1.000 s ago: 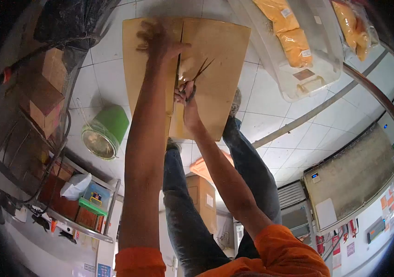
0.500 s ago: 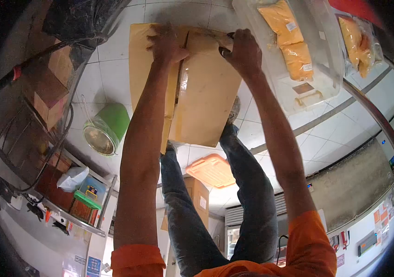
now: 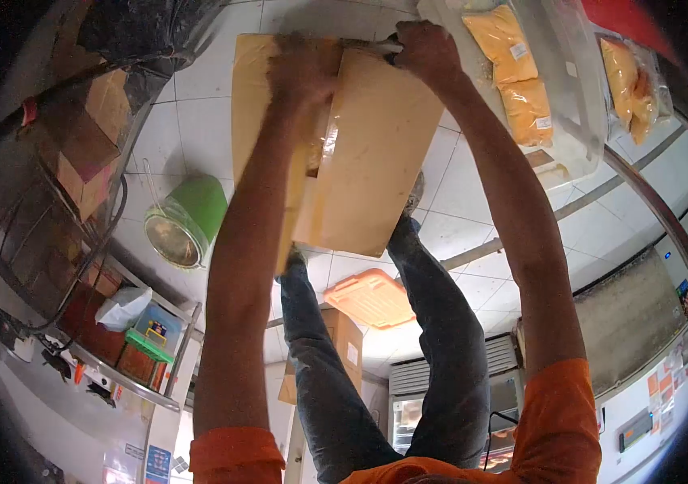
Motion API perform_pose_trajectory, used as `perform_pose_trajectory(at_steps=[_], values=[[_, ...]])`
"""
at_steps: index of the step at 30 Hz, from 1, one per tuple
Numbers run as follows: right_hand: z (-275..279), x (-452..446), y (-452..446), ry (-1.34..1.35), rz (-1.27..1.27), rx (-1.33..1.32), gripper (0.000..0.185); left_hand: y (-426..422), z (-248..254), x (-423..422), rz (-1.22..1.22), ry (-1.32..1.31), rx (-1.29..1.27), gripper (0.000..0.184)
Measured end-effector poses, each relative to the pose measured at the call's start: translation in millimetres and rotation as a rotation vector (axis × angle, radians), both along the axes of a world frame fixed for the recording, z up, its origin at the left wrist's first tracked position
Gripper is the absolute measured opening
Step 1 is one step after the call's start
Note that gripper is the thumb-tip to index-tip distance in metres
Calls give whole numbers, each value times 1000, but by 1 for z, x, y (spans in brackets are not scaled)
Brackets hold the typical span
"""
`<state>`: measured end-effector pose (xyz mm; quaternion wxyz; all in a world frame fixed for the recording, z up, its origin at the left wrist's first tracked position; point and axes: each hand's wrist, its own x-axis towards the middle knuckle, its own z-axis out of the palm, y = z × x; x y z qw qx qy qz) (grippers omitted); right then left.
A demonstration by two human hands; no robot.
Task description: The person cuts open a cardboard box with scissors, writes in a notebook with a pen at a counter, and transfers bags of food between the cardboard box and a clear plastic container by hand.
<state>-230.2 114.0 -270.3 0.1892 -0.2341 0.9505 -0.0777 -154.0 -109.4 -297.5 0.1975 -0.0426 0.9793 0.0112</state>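
Observation:
A brown cardboard box stands on the floor between my legs, with a shiny strip of tape along one flap and a gap beside it. My left hand is over the left flap near the far edge, its fingers smeared by motion. At the far right corner of the box, my right hand is closed round a small dark object, mostly hidden by the fingers. I cannot make out its kind.
To the right is a clear plastic bin with orange-filled bags. A green bucket with a strainer stands left. An orange lid lies behind my legs. Black plastic is at the upper left.
My right hand has moved away from me, to the box's far right corner. My left hand has shifted slightly right and is now blurred. The gap beside the taped flap looks wider.

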Motion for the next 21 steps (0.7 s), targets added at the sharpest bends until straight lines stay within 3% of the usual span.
perform_pose_trajectory(at_steps=[2, 6, 7, 8, 10, 14, 16, 18, 19, 20, 21], values=[[10, -1, -2, -10, 1, 7, 37, -51, 92, -24, 214, -323, 219, 80], [24, 8, -13, 96, -134, -112, 58, -180, 131, 4, 285, 11, 372, 55], [44, 9, -15, 64, -107, -74, 72, -189, 139, 6, 279, 33, 396, 52], [54, 16, -18, 11, -141, -58, 69, -196, 141, 13, 336, 103, 392, 47], [65, 23, -19, -79, -195, -26, 63, -204, 133, 30, 464, 259, 385, 38], [69, 73, 2, -202, -354, -220, 61, -304, 25, 65, 540, 610, 629, 34], [51, 112, 26, -159, -417, -372, 58, -334, -15, 75, 587, 687, 599, 33], [57, 151, 46, -224, -527, -352, 61, -296, -7, 67, 519, 849, 577, 33], [70, 165, 51, -292, -567, -268, 61, -260, 20, 69, 405, 902, 373, 31], [64, 189, 62, -245, -596, -374, 60, -222, 48, 69, 307, 962, 153, 29], [64, 208, 72, -296, -628, -342, 61, -170, 76, 66, 150, 965, -248, 25]])
